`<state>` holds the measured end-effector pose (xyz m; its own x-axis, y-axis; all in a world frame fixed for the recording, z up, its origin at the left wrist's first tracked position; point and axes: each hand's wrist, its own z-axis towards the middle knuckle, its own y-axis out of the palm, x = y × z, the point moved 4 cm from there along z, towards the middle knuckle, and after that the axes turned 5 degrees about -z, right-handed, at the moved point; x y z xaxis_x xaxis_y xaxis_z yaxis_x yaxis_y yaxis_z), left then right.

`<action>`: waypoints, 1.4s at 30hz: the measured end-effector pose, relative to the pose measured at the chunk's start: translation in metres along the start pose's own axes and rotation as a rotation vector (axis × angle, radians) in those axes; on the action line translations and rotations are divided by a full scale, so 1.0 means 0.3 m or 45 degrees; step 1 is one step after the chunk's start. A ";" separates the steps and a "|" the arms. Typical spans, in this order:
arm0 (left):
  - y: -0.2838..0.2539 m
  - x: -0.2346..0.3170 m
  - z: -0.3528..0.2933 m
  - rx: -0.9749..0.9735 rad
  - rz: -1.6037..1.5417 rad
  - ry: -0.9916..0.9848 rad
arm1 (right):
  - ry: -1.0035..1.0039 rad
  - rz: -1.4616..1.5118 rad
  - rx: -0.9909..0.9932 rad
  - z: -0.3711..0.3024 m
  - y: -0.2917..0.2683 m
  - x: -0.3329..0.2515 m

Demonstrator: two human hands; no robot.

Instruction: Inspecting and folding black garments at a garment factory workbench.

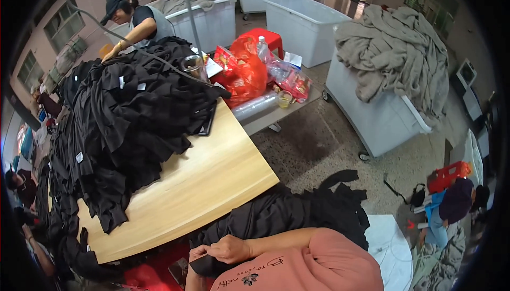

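Close to my body at the bottom, my right hand (230, 249) is closed with its fingers curled. My left hand (197, 254) meets it, also closed. Between them is a piece of black fabric (206, 265), gripped by both hands; its kind of garment cannot be made out. A bundle of black garments (276, 211) lies just beyond my right forearm, against the table edge. Across the wooden table (212, 166) spreads a large heap of black garments (138, 115), some with small white labels.
Beyond the table, a low bench (281, 113) carries a red plastic bag (247, 76), a clear bottle (263, 49) and wrappers. A wheeled white bin (366, 115) on the right overflows with grey-brown cloth (393, 52). Another person (139, 28) works at the heap's far side.
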<state>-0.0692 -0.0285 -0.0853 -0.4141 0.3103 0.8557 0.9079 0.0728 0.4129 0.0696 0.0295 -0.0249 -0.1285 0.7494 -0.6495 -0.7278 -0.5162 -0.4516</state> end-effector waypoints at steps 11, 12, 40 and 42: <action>-0.003 0.012 0.008 -0.071 -0.330 -0.188 | -0.175 -0.195 0.034 -0.013 -0.010 -0.015; -0.002 0.012 0.007 -0.072 -0.333 -0.186 | -0.176 -0.196 0.031 -0.014 -0.011 -0.016; 0.003 -0.001 -0.014 0.255 0.032 0.015 | 0.270 0.033 -0.230 -0.006 0.001 0.051; 0.014 0.012 -0.014 0.293 0.073 0.009 | 0.343 0.021 -0.296 -0.014 0.011 0.061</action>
<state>-0.0670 -0.0309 -0.0791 -0.3609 0.3137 0.8783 0.9208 0.2694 0.2822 0.0677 0.0397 -0.0409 0.0656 0.6199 -0.7819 -0.5506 -0.6310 -0.5465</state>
